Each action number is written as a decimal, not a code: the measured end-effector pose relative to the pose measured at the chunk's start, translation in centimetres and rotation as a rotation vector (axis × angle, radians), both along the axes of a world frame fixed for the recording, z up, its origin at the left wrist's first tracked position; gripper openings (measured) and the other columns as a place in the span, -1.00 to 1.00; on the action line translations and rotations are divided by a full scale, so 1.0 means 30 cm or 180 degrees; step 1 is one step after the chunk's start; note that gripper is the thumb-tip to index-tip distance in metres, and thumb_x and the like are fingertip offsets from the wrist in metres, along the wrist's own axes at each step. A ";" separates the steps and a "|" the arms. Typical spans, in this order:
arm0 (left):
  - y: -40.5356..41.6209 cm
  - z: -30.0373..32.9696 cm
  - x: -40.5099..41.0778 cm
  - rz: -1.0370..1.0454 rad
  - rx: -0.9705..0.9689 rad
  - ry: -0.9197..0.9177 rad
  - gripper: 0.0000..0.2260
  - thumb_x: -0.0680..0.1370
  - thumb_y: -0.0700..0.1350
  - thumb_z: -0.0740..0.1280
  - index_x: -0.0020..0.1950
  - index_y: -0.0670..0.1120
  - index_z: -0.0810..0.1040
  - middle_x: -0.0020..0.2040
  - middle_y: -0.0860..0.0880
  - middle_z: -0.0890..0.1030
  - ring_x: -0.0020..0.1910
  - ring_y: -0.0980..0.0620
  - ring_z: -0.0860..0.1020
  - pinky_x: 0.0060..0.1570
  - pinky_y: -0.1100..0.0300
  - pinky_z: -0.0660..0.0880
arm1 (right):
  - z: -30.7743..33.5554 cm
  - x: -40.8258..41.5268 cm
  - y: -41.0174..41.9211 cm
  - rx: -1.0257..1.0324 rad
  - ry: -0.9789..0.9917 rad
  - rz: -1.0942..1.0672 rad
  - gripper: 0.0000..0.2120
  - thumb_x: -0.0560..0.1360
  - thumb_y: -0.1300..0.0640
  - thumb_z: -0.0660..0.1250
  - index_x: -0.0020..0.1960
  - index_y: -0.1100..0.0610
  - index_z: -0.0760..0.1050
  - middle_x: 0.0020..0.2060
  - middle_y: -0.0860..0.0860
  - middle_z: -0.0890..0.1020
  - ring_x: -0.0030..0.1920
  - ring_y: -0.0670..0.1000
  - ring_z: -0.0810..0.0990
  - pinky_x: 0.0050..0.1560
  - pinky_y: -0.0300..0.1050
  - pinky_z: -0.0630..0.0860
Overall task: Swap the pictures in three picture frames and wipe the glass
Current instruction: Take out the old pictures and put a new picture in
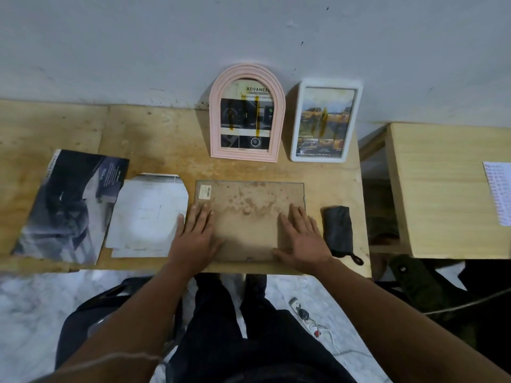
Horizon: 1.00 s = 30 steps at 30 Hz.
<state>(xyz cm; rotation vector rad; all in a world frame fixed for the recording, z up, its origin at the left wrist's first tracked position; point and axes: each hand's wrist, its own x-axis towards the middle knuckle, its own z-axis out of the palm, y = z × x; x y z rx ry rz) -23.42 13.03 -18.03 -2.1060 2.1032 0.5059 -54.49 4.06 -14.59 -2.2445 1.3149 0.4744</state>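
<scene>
**Hands flat on the face-down frame**

Both hands lie spread and flat: the left hand point(197, 233) on the left end of the face-down frame point(250, 219), the right hand point(300, 236) on its right end, fingers straight, pinching nothing.

That frame rests at the front edge of the worktop point(154, 139), near the middle, its stained brown backing board up. Its long axis runs left to right, parallel to the front edge; a small label sits at its far left corner. I judge it light and stiff, but with glass underneath, so fragile: best lifted by the two short ends, kept level, never flexed.

Along the back edge, leaning on the wall, stand the pink arched frame point(247, 113) and, just to its right, the white frame point(326, 121), both upright with long axes vertical and pictures facing forward. Likely light plastic, smooth and slippery; grip them by the side rails.

Loose pictures point(146, 214) lie left of the face-down frame: thin, floppy, easily creased. The dark folded cloth point(338, 230), soft, lies near the right edge.
</scene>
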 end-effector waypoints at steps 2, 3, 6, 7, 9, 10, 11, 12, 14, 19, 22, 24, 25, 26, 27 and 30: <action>0.052 0.002 0.036 -0.0069 0.0118 -0.0087 -0.29 0.61 0.30 0.02 0.63 -0.12 0.26 0.66 -0.13 0.20 0.65 -0.23 0.12 0.52 -0.34 0.16 | -0.016 -0.026 -0.004 0.0114 0.0040 0.0058 -0.04 0.53 -0.42 0.18 0.67 -0.05 -0.28 0.59 0.05 -0.45 0.59 0.09 -0.46 0.63 0.22 -0.17; 0.072 0.002 0.047 -0.0092 0.0206 -0.0119 -0.28 0.60 0.31 0.03 0.63 -0.10 0.24 0.67 -0.11 0.18 0.65 -0.23 0.11 0.51 -0.34 0.17 | -0.022 -0.029 -0.006 0.0168 0.0017 0.0045 -0.03 0.53 -0.41 0.20 0.66 -0.06 -0.28 0.58 0.03 -0.47 0.59 0.07 -0.47 0.63 0.22 -0.17; 0.092 0.003 0.057 -0.0092 0.0346 -0.0148 -0.28 0.60 0.33 0.14 0.65 -0.03 0.17 0.69 -0.04 0.10 0.66 -0.22 0.06 0.52 -0.35 0.16 | -0.032 -0.018 -0.010 0.0304 -0.0044 -0.0079 -0.02 0.53 -0.37 0.27 0.67 -0.07 -0.26 0.58 0.00 -0.48 0.58 0.05 -0.48 0.62 0.24 -0.18; 0.091 0.005 0.057 -0.0070 0.0357 -0.0161 -0.27 0.59 0.32 0.22 0.65 -0.03 0.18 0.69 -0.03 0.11 0.66 -0.23 0.07 0.52 -0.36 0.17 | -0.033 -0.013 -0.011 0.0329 -0.0060 -0.0107 -0.02 0.53 -0.35 0.28 0.67 -0.07 -0.26 0.58 0.00 -0.48 0.58 0.05 -0.48 0.62 0.24 -0.19; 0.091 0.007 0.055 -0.0040 0.0357 -0.0189 -0.26 0.57 0.29 0.31 0.64 -0.03 0.22 0.68 -0.04 0.15 0.64 -0.25 0.10 0.50 -0.38 0.19 | -0.037 -0.012 -0.009 0.0354 -0.0053 -0.0111 -0.01 0.53 -0.34 0.30 0.67 -0.07 -0.27 0.56 -0.01 -0.50 0.57 0.05 -0.50 0.62 0.23 -0.20; 0.093 0.006 0.055 -0.0039 0.0336 -0.0186 -0.27 0.57 0.30 0.30 0.64 -0.02 0.22 0.68 -0.04 0.16 0.64 -0.26 0.13 0.49 -0.38 0.20 | -0.040 -0.015 -0.009 0.0362 -0.0026 -0.0102 -0.01 0.53 -0.34 0.30 0.66 -0.07 -0.28 0.56 -0.02 -0.52 0.57 0.05 -0.51 0.62 0.23 -0.21; 0.096 0.004 0.054 -0.0050 0.0308 -0.0173 -0.28 0.58 0.32 0.24 0.64 -0.02 0.22 0.68 -0.04 0.17 0.63 -0.27 0.15 0.48 -0.38 0.22 | -0.046 -0.020 -0.007 0.0371 0.0012 -0.0087 -0.01 0.54 -0.35 0.29 0.66 -0.08 -0.30 0.55 -0.02 -0.53 0.57 0.05 -0.52 0.61 0.23 -0.21; 0.098 0.002 0.054 -0.0059 0.0309 -0.0159 -0.29 0.59 0.34 0.16 0.63 -0.01 0.21 0.67 -0.04 0.17 0.62 -0.28 0.17 0.46 -0.37 0.25 | -0.052 -0.025 -0.006 0.0374 0.0051 -0.0068 -0.01 0.54 -0.36 0.28 0.65 -0.09 -0.32 0.54 -0.02 -0.54 0.56 0.05 -0.52 0.61 0.24 -0.21; 0.098 0.003 0.057 -0.0063 0.0423 -0.0143 -0.29 0.57 0.35 0.06 0.63 -0.01 0.18 0.67 -0.05 0.17 0.61 -0.30 0.19 0.44 -0.35 0.29 | -0.058 -0.027 -0.007 0.0382 0.0101 -0.0039 -0.01 0.55 -0.36 0.25 0.64 -0.10 -0.37 0.53 -0.02 -0.56 0.55 0.06 -0.54 0.61 0.26 -0.20; 0.049 0.046 0.032 0.0118 0.0825 0.0047 -0.24 0.62 0.25 0.26 0.69 -0.03 0.04 0.69 0.00 -0.16 0.66 -0.24 -0.16 0.59 -0.28 -0.05 | -0.025 -0.001 -0.028 0.0502 0.0234 0.0071 0.03 0.53 -0.40 0.23 0.64 -0.06 -0.41 0.53 0.03 -0.55 0.55 0.11 -0.54 0.61 0.26 -0.21; 0.015 0.106 0.021 0.0192 0.0949 0.0190 -0.27 0.64 0.12 0.28 0.69 -0.08 0.02 0.70 -0.04 -0.16 0.68 -0.17 -0.15 0.62 -0.15 -0.07 | 0.023 -0.005 -0.045 0.0606 -0.0089 -0.0067 0.03 0.49 -0.51 0.16 0.68 -0.02 -0.25 0.62 0.02 -0.38 0.63 0.10 -0.35 0.62 0.25 -0.02; 0.014 0.137 0.011 0.0377 0.0778 0.0385 -0.38 0.62 0.03 0.30 0.64 -0.10 0.22 0.69 -0.07 0.06 0.64 -0.18 0.13 0.56 -0.11 0.22 | 0.070 -0.023 -0.048 0.0447 -0.0483 -0.0444 -0.07 0.51 -0.49 0.14 0.68 0.00 -0.01 0.68 0.02 -0.06 0.65 0.11 0.05 0.53 0.15 0.30; 0.020 0.151 0.002 0.0583 0.0607 0.0450 -0.46 0.61 0.00 0.30 0.58 -0.08 0.34 0.63 -0.09 0.21 0.53 -0.20 0.33 0.41 -0.10 0.41 | 0.082 -0.036 -0.045 0.0225 -0.0594 -0.0693 -0.19 0.55 -0.39 0.21 0.66 -0.01 0.10 0.65 0.03 0.12 0.57 0.13 0.26 0.42 0.13 0.44; 0.028 0.162 -0.009 0.0816 0.0441 0.0462 -0.53 0.60 -0.01 0.30 0.51 -0.07 0.43 0.54 -0.10 0.32 0.38 -0.21 0.46 0.24 -0.09 0.52 | 0.081 -0.046 -0.041 -0.0003 -0.0617 -0.0982 -0.29 0.58 -0.28 0.26 0.62 -0.03 0.17 0.56 0.06 0.28 0.46 0.16 0.40 0.30 0.14 0.53; 0.035 0.173 -0.023 0.1047 0.0341 0.0464 -0.57 0.59 -0.02 0.29 0.46 -0.05 0.46 0.46 -0.11 0.36 0.27 -0.20 0.51 0.13 -0.08 0.56 | 0.079 -0.050 -0.035 -0.0089 -0.0573 -0.1335 -0.37 0.59 -0.21 0.28 0.58 -0.04 0.21 0.45 0.10 0.39 0.37 0.19 0.47 0.21 0.17 0.57; 0.040 0.187 -0.053 0.1538 0.0476 0.0689 -0.58 0.61 0.00 0.29 0.46 -0.08 0.44 0.44 -0.13 0.34 0.22 -0.19 0.56 0.14 -0.03 0.54 | 0.070 -0.036 -0.006 0.0415 -0.0860 -0.2346 -0.42 0.60 -0.16 0.31 0.52 0.05 0.28 0.33 0.16 0.54 0.27 0.24 0.57 0.21 0.16 0.57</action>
